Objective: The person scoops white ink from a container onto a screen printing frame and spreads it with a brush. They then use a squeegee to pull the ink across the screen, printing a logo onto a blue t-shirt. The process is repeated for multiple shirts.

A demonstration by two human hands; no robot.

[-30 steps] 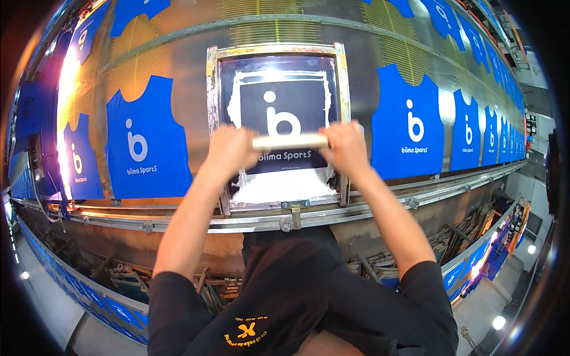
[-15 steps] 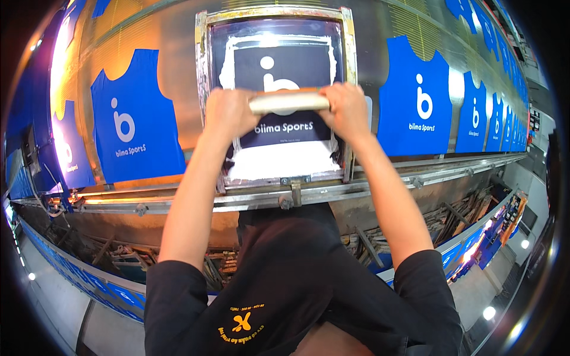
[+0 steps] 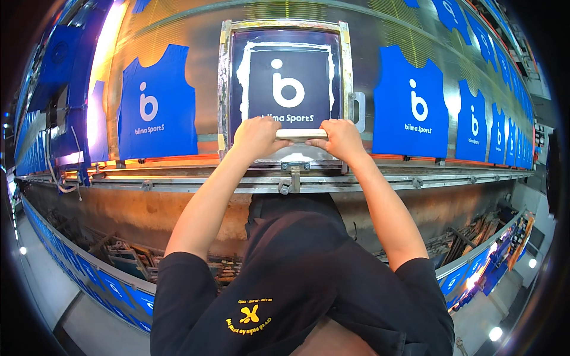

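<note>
A squeegee (image 3: 298, 134) with a pale bar lies across the near end of a screen-printing frame (image 3: 348, 68). My left hand (image 3: 255, 137) grips its left end and my right hand (image 3: 342, 140) its right end, thumbs along the near side. Inside the frame, the dark stencil (image 3: 259, 77) shows a white round logo with lettering below, partly covered by my left fingers. White ink (image 3: 244, 77) smears border the stencil. The frame stands on a long printing table (image 3: 208, 95). What lies under the screen is mostly hidden.
Blue shirt panels (image 3: 158, 113) with white prints lie left of the frame, and more panels (image 3: 409, 118) line the table to the right. A metal rail (image 3: 380, 183) runs along the near edge. Below it, wooden pieces (image 3: 133, 258) are stacked. A second table (image 3: 89, 270) curves behind me.
Both hands have drawn the squeegee toward me, from mid-screen to its near end. The logo is now uncovered, and the broad white ink patch at the near end is no longer visible.
</note>
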